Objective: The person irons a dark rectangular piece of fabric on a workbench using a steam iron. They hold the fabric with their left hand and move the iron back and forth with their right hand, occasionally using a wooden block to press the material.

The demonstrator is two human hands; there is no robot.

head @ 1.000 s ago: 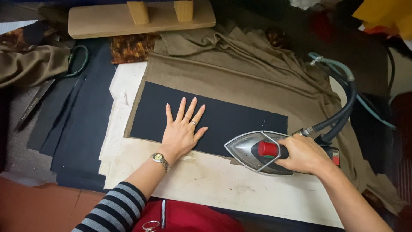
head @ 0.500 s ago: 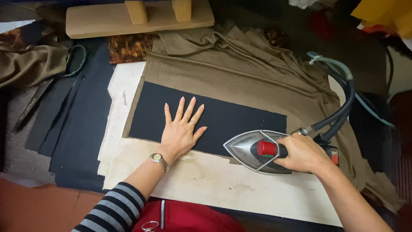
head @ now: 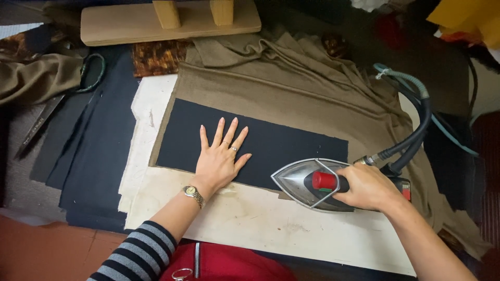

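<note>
Head view: left hand [head: 220,158] laid flat with fingers spread, grasping nothing, pressing on the dark fabric piece [head: 271,143]. Right hand [head: 367,187] closed around the handle of the steam iron [head: 307,182], resting at the lower right edge of that dark piece, tip pointing left. Dark piece lying on brown cloth [head: 291,88], over a pale pressing sheet [head: 271,224]. Scissors [head: 57,101] far left, wooden block [head: 166,21] at top. Grey hose [head: 416,125] running from the iron's back.

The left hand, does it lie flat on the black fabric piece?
Yes, the left hand lies spread, palm down, on the black fabric piece.
</note>
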